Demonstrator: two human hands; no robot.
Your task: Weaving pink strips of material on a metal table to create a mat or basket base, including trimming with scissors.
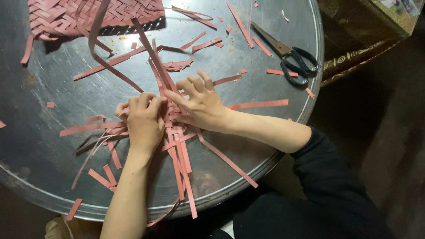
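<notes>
Head view: a crossing bundle of flat reddish-pink weaving strips (177, 132) lies mid-table, pinned under both hands. Left hand (144, 121) is curled, pinching strips; right hand (199, 104) presses down with fingers spread. Loose cut strips litter the round dark metal table (44, 146). One finished woven pink mat (66, 15) sits far left, one pair of black-handled scissors (292, 55) far right.
</notes>
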